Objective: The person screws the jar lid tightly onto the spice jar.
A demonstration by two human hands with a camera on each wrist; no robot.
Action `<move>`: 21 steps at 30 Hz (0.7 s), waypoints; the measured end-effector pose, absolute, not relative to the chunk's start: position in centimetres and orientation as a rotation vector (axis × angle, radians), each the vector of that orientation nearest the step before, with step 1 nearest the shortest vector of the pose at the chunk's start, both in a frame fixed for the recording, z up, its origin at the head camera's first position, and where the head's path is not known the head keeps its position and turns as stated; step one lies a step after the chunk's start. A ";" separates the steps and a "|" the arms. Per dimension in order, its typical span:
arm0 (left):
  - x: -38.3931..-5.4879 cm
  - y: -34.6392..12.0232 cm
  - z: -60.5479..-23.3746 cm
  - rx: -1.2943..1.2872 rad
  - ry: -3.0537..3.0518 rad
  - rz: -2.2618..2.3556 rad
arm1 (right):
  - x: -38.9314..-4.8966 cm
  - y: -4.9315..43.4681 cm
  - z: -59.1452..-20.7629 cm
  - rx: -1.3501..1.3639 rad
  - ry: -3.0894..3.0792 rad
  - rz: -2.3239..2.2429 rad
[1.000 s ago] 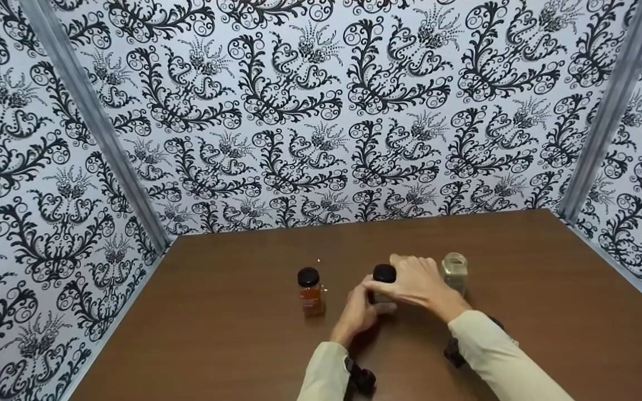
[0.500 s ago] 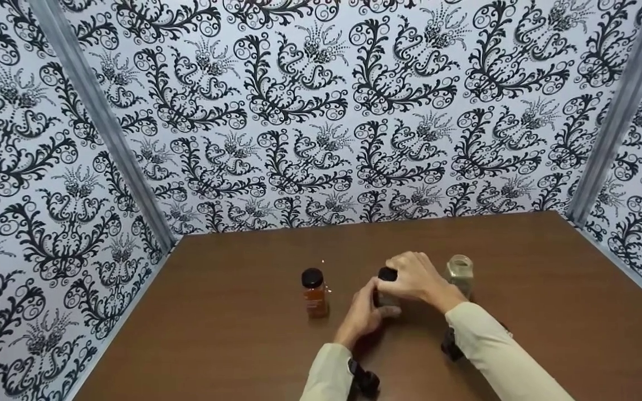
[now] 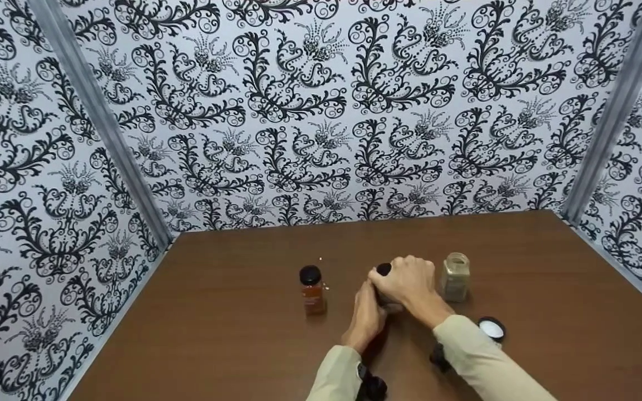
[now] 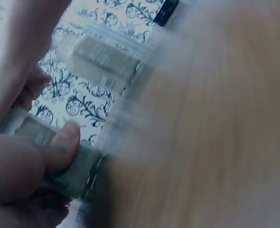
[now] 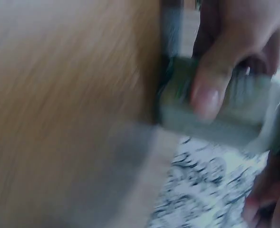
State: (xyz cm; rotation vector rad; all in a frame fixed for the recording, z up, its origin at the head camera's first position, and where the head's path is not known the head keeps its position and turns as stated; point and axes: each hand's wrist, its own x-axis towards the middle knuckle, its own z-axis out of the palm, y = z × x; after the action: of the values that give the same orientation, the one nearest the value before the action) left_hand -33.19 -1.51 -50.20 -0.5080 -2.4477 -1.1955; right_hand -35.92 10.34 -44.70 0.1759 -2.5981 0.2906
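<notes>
In the head view my left hand [image 3: 370, 316] grips a glass spice jar, mostly hidden there by both hands. The left wrist view shows this jar [image 4: 80, 173] standing on the table, with greyish-green powder inside and my thumb across its side. My right hand [image 3: 409, 281] is curled round the jar's black cap [image 3: 383, 269] from above. An uncapped square jar [image 3: 456, 281] of similar pale green powder stands just right of my right hand. Beside my right sleeve lies a black lid [image 3: 491, 328] with its white inside facing up.
A jar of orange-red spice [image 3: 312, 298] with a black cap stands upright to the left of my hands. The brown table [image 3: 215, 312] meets patterned walls at the back and sides. A dark camera [image 3: 374, 387] sits on my left wrist.
My right hand has turned on the cap, and its forearm has swung left. The loose lid, earlier mostly behind the right sleeve, is now in sight. My left hand still holds the jar.
</notes>
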 end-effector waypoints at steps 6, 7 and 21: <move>-33.8 -2.1 -49.7 -0.528 -2.518 -1.262 | -35.6 11.2 -43.7 0.279 -2.649 0.173; -33.9 -2.3 -49.7 -0.548 -2.532 -1.296 | -35.8 11.5 -43.6 0.347 -2.643 0.160; -34.0 -2.7 -49.7 -0.637 -2.511 -1.389 | -38.4 12.3 -43.9 0.839 -2.305 0.125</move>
State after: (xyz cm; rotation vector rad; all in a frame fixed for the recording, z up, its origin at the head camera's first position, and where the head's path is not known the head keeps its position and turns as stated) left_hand -33.99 -2.70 -49.68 -0.6374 -2.5111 -1.3886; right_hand -38.39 12.33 -43.94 0.8393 -2.3046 0.1251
